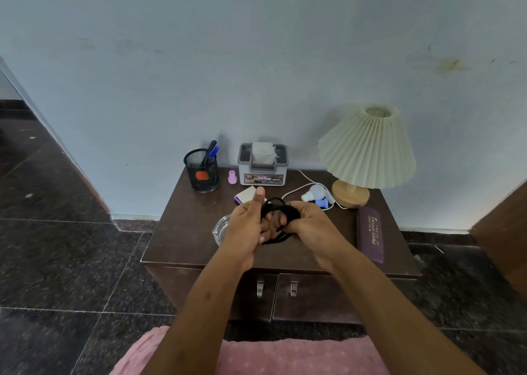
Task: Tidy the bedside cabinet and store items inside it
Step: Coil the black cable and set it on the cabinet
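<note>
**Q:** Head view. Where was the cord, and which way did it run?

**A:** I had the black cord (pixel 281 212) between my two hands, above the middle of the bedside cabinet (pixel 194 240) and off its top. It was bunched into loops. The bundle's long axis ran roughly from far to near between my palms, and a few strands hung out at the near end.

**Q:** And your hands?

**A:** My left hand (pixel 246 226) had its fingers curled round the left of the bundle, with the thumb sticking straight up. My right hand (pixel 309 226) gripped the right of it, fingers curled in.

**Q:** What couldn't you make out?

**A:** Either end of the cord, and any plug on it, because my fingers covered much of the coil. My left hand also hid the right part of a glass dish (pixel 221 227). A small purple-edged box (pixel 246 195) sat partly behind my thumb. The bulb (pixel 315 192) and the white cable (pixel 302 176) near the lamp (pixel 368 149) were partly tangled together to my eye.

**Q:** Any writing?

**A:** "OPEL" on the tissue box (pixel 262 169) at the far edge. "PRINCE OPTICALS" was on the purple spectacle case (pixel 370 233), which lay far-to-near along the right side. Its smaller print was too small to read. The mesh pen holder (pixel 202 175) stood far left.
</note>
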Demonstrator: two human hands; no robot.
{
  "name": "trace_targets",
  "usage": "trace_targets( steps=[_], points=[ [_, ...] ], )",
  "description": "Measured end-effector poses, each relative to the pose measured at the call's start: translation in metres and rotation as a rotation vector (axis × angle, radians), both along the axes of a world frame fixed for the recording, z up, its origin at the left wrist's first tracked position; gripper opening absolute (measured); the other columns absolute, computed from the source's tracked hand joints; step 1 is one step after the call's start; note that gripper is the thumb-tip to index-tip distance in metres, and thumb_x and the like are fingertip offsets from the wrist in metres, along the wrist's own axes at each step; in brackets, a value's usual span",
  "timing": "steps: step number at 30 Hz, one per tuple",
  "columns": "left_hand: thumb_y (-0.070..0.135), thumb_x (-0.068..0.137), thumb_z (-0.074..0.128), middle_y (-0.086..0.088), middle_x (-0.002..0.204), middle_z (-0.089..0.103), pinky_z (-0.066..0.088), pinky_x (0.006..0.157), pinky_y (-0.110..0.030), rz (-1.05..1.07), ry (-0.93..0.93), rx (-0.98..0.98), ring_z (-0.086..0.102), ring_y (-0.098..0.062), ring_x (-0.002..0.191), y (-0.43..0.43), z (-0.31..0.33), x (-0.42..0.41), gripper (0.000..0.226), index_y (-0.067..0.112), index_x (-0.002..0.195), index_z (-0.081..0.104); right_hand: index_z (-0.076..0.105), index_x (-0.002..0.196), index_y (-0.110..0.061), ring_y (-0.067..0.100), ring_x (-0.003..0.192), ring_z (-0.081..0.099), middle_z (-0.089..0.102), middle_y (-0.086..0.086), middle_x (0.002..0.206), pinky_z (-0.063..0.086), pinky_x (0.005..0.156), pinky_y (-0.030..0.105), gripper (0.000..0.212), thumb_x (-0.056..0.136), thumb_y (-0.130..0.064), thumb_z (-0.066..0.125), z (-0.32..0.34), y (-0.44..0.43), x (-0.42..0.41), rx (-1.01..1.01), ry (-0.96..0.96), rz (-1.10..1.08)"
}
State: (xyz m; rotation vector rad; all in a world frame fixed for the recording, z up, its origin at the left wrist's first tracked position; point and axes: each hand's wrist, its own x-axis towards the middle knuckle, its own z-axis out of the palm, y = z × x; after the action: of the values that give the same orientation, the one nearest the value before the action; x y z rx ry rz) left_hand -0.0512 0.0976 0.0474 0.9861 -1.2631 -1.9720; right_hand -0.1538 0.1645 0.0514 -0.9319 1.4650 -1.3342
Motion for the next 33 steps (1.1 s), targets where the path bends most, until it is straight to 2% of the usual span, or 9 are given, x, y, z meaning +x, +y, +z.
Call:
trace_targets(
  steps=[2, 4, 6, 10, 17, 20, 25, 29, 33],
  points=[
    [0.046, 0.096, 0.041, -0.011, 0.051, 0.051, 0.032, 0.049, -0.025, -0.003, -0.014, -0.038, 0.027, -0.006, 0.027, -0.002, 0.003, 0.003, 0.054, 0.01, 0.055, 0.045, 0.053, 0.062, -0.012, 0.015, 0.065, 0.059, 0.06, 0.005, 0.067, 0.055, 0.071, 0.027, 0.04, 0.077, 0.024, 0.045, -0.002, 0.0, 0.003, -0.07, -0.036, 0.004],
    [0.046, 0.096, 0.041, -0.005, 0.047, 0.055, 0.032, 0.047, -0.024, 0.014, -0.002, -0.008, 0.03, -0.005, 0.026, -0.005, 0.007, 0.007, 0.053, 0.01, 0.056, 0.043, 0.061, 0.072, -0.012, 0.013, 0.068, 0.063, 0.065, 0.001, 0.07, 0.056, 0.069, 0.024, 0.032, 0.08, 0.018, 0.055, -0.001, 0.001, 0.003, -0.105, -0.04, 0.034],
    [0.046, 0.095, 0.042, 0.0, 0.04, 0.05, 0.033, 0.047, -0.025, 0.034, 0.019, 0.063, 0.029, -0.005, 0.024, -0.007, 0.009, 0.009, 0.052, 0.01, 0.058, 0.042, 0.065, 0.085, -0.014, 0.013, 0.073, 0.066, 0.068, 0.002, 0.081, 0.054, 0.067, 0.023, 0.022, 0.078, 0.007, 0.067, 0.0, 0.002, 0.002, -0.108, -0.067, 0.046],
    [0.048, 0.095, 0.041, 0.004, 0.03, 0.038, 0.032, 0.049, -0.027, 0.014, 0.064, 0.197, 0.027, -0.006, 0.022, -0.004, 0.014, 0.009, 0.051, 0.01, 0.06, 0.039, 0.061, 0.101, -0.027, 0.017, 0.074, 0.061, 0.062, 0.004, 0.096, 0.052, 0.074, 0.038, 0.036, 0.073, -0.011, 0.076, -0.002, 0.003, 0.003, -0.135, -0.139, 0.01],
    [0.058, 0.089, 0.041, 0.006, 0.037, 0.025, 0.04, 0.048, -0.024, -0.063, 0.068, 0.117, 0.021, -0.007, 0.029, -0.007, 0.013, 0.011, 0.055, 0.013, 0.058, 0.041, 0.07, 0.08, -0.028, 0.006, 0.063, 0.061, 0.065, -0.01, 0.078, 0.053, 0.06, 0.025, 0.007, 0.075, -0.028, 0.064, 0.004, 0.005, 0.008, -0.307, -0.207, -0.082],
    [0.062, 0.085, 0.042, 0.005, 0.041, 0.025, 0.042, 0.047, -0.023, -0.09, 0.035, 0.068, 0.021, -0.008, 0.032, -0.007, 0.01, 0.013, 0.055, 0.013, 0.058, 0.042, 0.07, 0.073, -0.023, 0.006, 0.068, 0.063, 0.068, -0.008, 0.077, 0.053, 0.063, 0.025, 0.033, 0.08, -0.046, 0.048, 0.009, 0.005, 0.006, -0.298, -0.273, -0.129],
    [0.065, 0.081, 0.041, 0.006, 0.045, 0.023, 0.046, 0.051, -0.022, -0.189, 0.009, 0.057, 0.02, -0.008, 0.035, -0.006, 0.009, 0.014, 0.054, 0.015, 0.06, 0.042, 0.064, 0.076, -0.015, 0.017, 0.069, 0.066, 0.068, 0.003, 0.082, 0.049, 0.06, 0.026, 0.044, 0.092, -0.046, 0.038, 0.009, 0.005, -0.007, -0.187, -0.297, -0.229],
    [0.055, 0.088, 0.041, 0.009, 0.041, 0.026, 0.05, 0.054, -0.023, -0.239, 0.026, 0.023, 0.023, -0.005, 0.032, 0.003, 0.007, 0.003, 0.047, 0.014, 0.065, 0.042, 0.061, 0.074, -0.015, 0.007, 0.046, 0.058, 0.061, 0.003, 0.07, 0.039, 0.055, 0.027, 0.046, 0.098, -0.045, 0.036, 0.003, 0.0, -0.011, -0.026, -0.275, -0.42],
    [0.049, 0.092, 0.043, 0.008, 0.042, 0.029, 0.051, 0.058, -0.025, -0.265, 0.028, 0.027, 0.026, -0.005, 0.033, 0.01, 0.001, -0.002, 0.043, 0.014, 0.067, 0.042, 0.058, 0.073, -0.014, 0.003, 0.036, 0.049, 0.056, -0.001, 0.062, 0.044, 0.057, 0.029, 0.033, 0.096, -0.036, 0.049, -0.001, -0.004, -0.013, 0.158, -0.385, -0.463]
  ],
)
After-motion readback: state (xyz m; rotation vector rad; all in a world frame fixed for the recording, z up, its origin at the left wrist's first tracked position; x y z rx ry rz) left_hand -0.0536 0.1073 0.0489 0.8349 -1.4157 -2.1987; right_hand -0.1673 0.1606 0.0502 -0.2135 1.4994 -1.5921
